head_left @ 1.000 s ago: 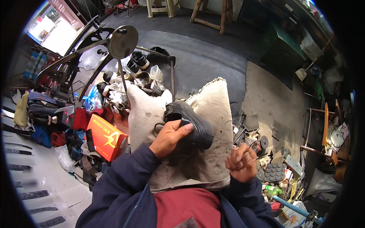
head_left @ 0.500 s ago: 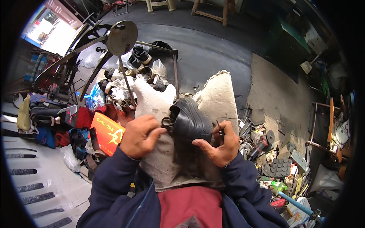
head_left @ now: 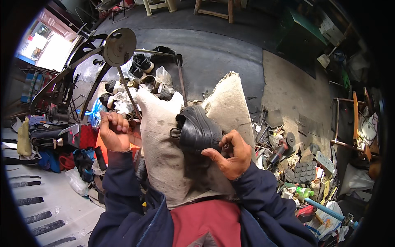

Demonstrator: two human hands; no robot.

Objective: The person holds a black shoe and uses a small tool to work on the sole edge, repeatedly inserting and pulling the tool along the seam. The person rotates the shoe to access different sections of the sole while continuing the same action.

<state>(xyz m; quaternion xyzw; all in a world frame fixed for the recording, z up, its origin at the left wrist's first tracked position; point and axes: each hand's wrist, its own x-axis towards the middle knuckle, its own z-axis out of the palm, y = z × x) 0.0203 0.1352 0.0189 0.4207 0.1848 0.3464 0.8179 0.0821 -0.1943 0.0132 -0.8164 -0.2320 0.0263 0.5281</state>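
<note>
A black leather shoe [head_left: 196, 131] lies tilted on a stained cream cloth [head_left: 158, 164] over my lap, its loose lace at the left. My right hand [head_left: 232, 154] grips the shoe's lower right end, thumb beneath it; a small dark item among those fingers is too small to name. My left hand [head_left: 115, 131] is raised off the cloth to the left, fingers curled and closed; what they hold, if anything, I cannot make out.
An iron machine [head_left: 119, 47] with a round plate stands front left. Piled shoes and bags [head_left: 142, 66] lie behind the cloth, strips on a pale sheet [head_left: 57, 189] at left, scrap and tools [head_left: 304, 173] at right, a green cabinet [head_left: 300, 45] at back right.
My left hand has let go of the shoe and moved out leftward. My right hand has come from beside the shoe onto its lower right end.
</note>
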